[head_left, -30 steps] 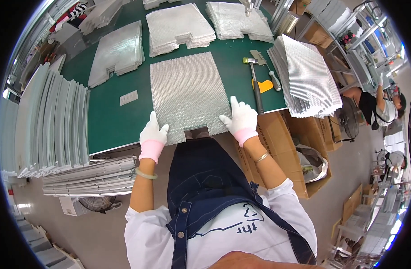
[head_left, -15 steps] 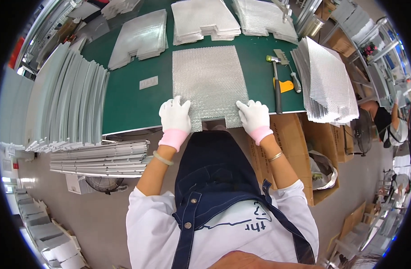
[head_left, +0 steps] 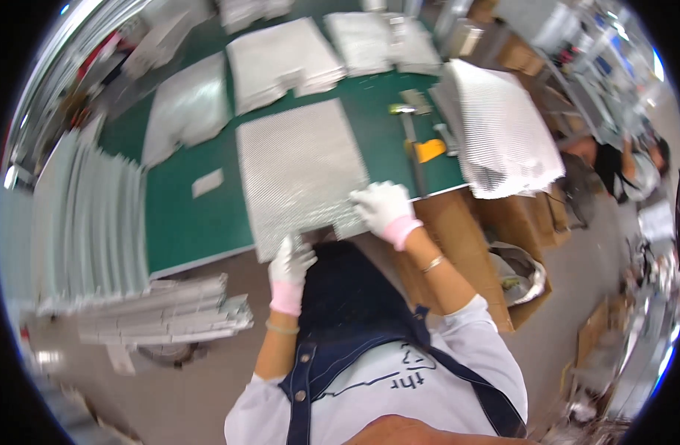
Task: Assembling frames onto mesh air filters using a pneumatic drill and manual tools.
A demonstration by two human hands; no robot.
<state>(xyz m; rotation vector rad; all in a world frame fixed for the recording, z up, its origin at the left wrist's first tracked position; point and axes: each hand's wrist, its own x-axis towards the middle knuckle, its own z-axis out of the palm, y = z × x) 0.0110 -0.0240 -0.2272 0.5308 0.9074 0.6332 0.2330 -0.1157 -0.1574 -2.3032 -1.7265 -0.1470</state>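
A silvery metal mesh sheet [head_left: 299,159] lies in front of me, its notched end reaching over the table's near edge. My left hand [head_left: 290,261], in a white glove with a pink cuff, is closed at the tab left of the notch; motion blurs its fingertips. With bent fingers, my right hand [head_left: 384,209], gloved the same way, grips the sheet's near right corner. To the right lie a hammer [head_left: 412,152], an orange scraper [head_left: 430,150], a screwdriver [head_left: 447,139] and a small flat comb-like piece [head_left: 415,101].
Stacks of notched mesh sheets [head_left: 280,63] line the far side of the green table [head_left: 176,241]. Another tall stack [head_left: 499,130] stands at the right. Upright pale panels [head_left: 95,222] fill the left. An open cardboard box [head_left: 451,245] is below the right edge; a person [head_left: 629,167] is farther right.
My view has turned, so the table appears tilted and shifted left. My left hand has moved from the sheet's left edge down to the tab beside the notch. My right hand stays at the right corner.
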